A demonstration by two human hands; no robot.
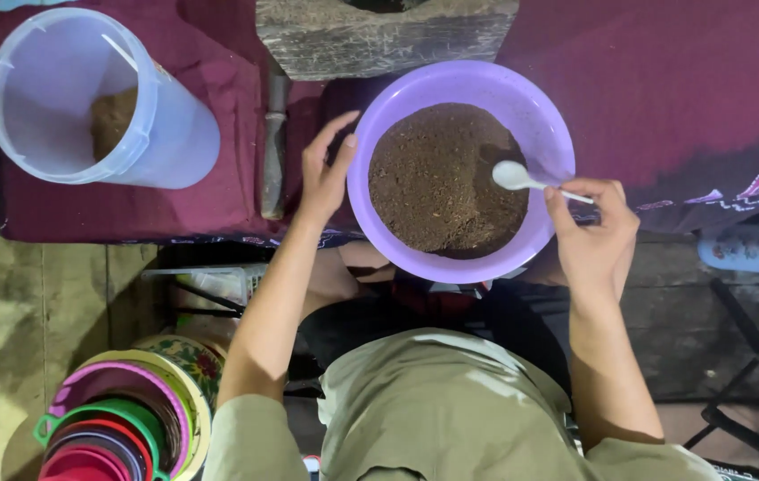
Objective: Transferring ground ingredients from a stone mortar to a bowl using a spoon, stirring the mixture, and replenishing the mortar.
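Note:
A purple plastic bowl (379, 116) holds a heap of brown powder (437, 178). My left hand (326, 174) rests against the bowl's left rim, fingers spread. My right hand (595, 233) pinches the handle of a white plastic spoon (515, 176) at the bowl's right side. The spoon's bowl hovers over the powder's right edge.
A clear plastic jar (85, 98) with some brown powder lies tilted at the back left on a maroon cloth (219, 187). A wooden block (379, 40) stands behind the bowl, a wooden-handled tool (273, 151) beside it. Stacked coloured colanders (117, 432) sit on the floor at lower left.

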